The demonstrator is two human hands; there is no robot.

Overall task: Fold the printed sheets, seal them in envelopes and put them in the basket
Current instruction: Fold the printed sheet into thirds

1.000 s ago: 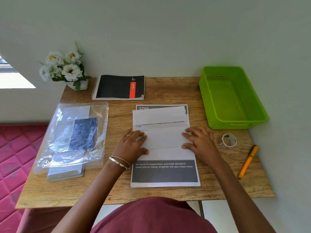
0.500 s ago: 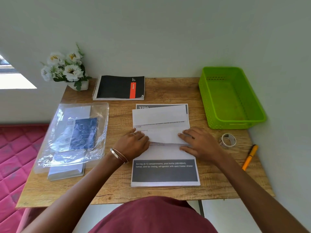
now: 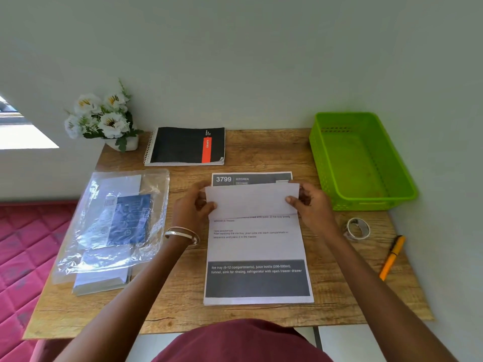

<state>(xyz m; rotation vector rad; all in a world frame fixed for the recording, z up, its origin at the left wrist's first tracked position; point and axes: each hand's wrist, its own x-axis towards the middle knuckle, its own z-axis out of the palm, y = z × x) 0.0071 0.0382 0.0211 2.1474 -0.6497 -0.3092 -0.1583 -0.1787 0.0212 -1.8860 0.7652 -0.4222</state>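
Note:
A stack of printed sheets (image 3: pixel 257 246) lies in the middle of the wooden desk (image 3: pixel 167 304). Above its upper half I hold a folded white sheet (image 3: pixel 252 199) by both short ends. My left hand (image 3: pixel 192 209) pinches its left end and my right hand (image 3: pixel 311 205) pinches its right end. A clear plastic bag with a pack of envelopes (image 3: pixel 112 223) rests on the left of the desk. The green basket (image 3: pixel 363 202) stands at the back right with nothing in it.
A black spiral notebook (image 3: pixel 187 146) and a pot of white flowers (image 3: pixel 104 118) sit at the back by the wall. A tape roll (image 3: pixel 358 229) and an orange pen (image 3: pixel 392 257) lie to the right of the sheets. A red quilted surface (image 3: pixel 18 257) lies left of the desk.
Both hands stopped pressing the fold flat on the stack. They slid to the folded sheet's ends, took hold and lifted it toward the back of the stack.

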